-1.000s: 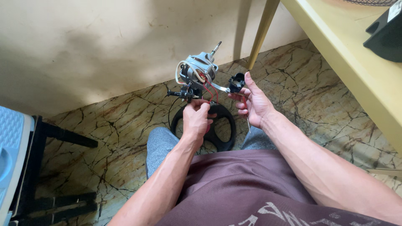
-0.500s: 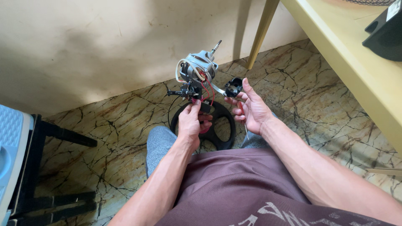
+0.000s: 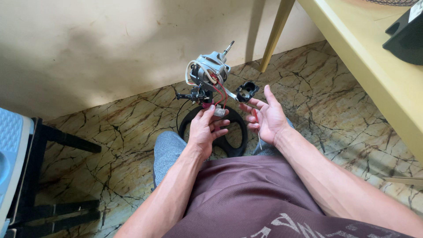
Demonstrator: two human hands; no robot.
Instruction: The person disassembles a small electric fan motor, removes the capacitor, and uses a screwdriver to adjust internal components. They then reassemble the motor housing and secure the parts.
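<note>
A marbled stone floor [image 3: 110, 132] runs up to a plain cream wall [image 3: 88, 44], and the person sits on it with a grey knee raised and a black ring-shaped part [image 3: 235, 141] lying just beyond that knee. The left hand [image 3: 207, 130] is clamped on the base of a small fan motor [image 3: 209, 72], holding it up above the ring with its shaft tilted toward the wall and red and white wires trailing down to the fingers. Against a second ago, the right hand [image 3: 269, 117] has opened: its fingers now spread flat, only the fingertips touching the small black part [image 3: 246, 91] that hangs off the motor's side, while a thin red-handled screwdriver [image 3: 257, 128] lies loosely across its palm. The motor itself has barely shifted. To the right, the yellow bench [image 3: 374, 75] and its leg [image 3: 275, 35] stand near; to the left a dark stool [image 3: 48, 176] sits well apart, leaving open floor between.
</note>
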